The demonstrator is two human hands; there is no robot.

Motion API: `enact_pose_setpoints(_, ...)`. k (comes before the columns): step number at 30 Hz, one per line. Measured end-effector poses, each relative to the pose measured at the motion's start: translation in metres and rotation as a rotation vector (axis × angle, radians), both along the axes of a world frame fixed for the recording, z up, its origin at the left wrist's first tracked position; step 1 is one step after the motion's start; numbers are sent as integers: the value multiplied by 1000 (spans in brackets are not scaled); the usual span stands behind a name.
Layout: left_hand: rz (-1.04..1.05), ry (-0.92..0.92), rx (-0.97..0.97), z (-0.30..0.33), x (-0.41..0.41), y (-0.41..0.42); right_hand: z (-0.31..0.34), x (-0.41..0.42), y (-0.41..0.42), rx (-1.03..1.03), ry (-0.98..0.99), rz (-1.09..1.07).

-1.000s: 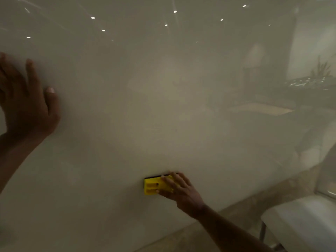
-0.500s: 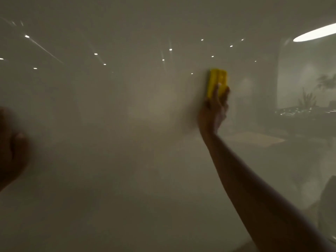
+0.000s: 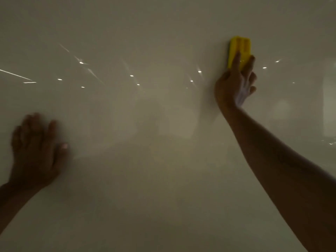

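Note:
A yellow rectangular cleaning block [image 3: 240, 46] lies upright against a glossy beige wall panel [image 3: 145, 179], high on the right. My right hand [image 3: 234, 86] presses it to the panel with straight fingers laid over its lower half, arm stretched up from the lower right. My left hand [image 3: 36, 150] lies flat on the panel at the left, fingers spread, holding nothing. The picture is dim and blurred.
The panel fills the whole view and mirrors small ceiling lights [image 3: 131, 75] and vague room shapes. A paler reflected patch [image 3: 330, 106] shows at the right edge.
My right hand swept the yellow block from low on the panel up to high on the right and turned it upright. The view tilted upward; my left hand stays flat on the panel.

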State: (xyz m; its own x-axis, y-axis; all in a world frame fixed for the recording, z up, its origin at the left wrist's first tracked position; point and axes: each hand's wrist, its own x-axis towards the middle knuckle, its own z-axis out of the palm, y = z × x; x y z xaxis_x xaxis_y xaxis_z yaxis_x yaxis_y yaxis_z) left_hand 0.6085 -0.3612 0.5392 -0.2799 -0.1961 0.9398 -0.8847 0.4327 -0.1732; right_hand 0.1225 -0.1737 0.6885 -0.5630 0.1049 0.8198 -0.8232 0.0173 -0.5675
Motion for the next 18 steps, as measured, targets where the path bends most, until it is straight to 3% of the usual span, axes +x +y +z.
enact_pose_setpoints(1, 20, -17, -60, 8, 2, 3, 12, 8, -3, -40, -76, 39)
enact_pose_setpoints(3, 20, 11, -93, 25, -6, 17, 23, 52, -12, 15, 87, 22)
enact_pose_setpoints(9, 5, 84, -113, 51, -23, 32, -8, 176, -50, 395, 1213, 28)
enact_pose_setpoints(11, -10, 73, -121, 52, -24, 33, 10, 184, -51, 457, 1378, -16)
enact_pose_setpoints(12, -18, 65, -123, 53, -21, 33, 27, 185, -52, 449, 1303, 28)
enact_pose_setpoints(14, -19, 66, -132, 54, -18, 30, 65, 180, -53, 333, 974, 103)
enact_pose_setpoints(16, -25, 69, -127, 52, -17, 30, 93, 183, -53, 170, 631, 50)
enact_pose_setpoints(18, -32, 80, -137, 51, -19, 29, 108, 207, -61, 104, 419, 21)
